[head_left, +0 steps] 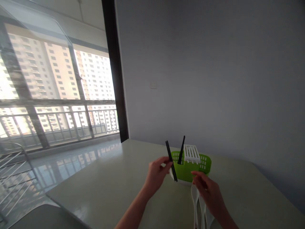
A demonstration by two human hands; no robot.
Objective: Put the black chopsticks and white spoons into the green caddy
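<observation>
My left hand [158, 171] pinches a pair of black chopsticks [172, 163], held upright with a tilt at the left front of a green utensil basket [184, 171]. Another black chopstick or pair [181, 151] leans inside the basket, beside a white slotted piece [191, 153] on its top. My right hand [206, 189] is at the basket's front right, its fingers curled and close together; whether they hold anything is too small to tell. Below it, several white spoon-like utensils [195, 198] lie on the table, partly covered by that hand.
The pale table [114, 181] stretches to a grey wall [202, 79] behind the basket. At the lower left is a grey chair back [45, 218], with a metal rack [17, 178] beyond it. Large windows fill the left side.
</observation>
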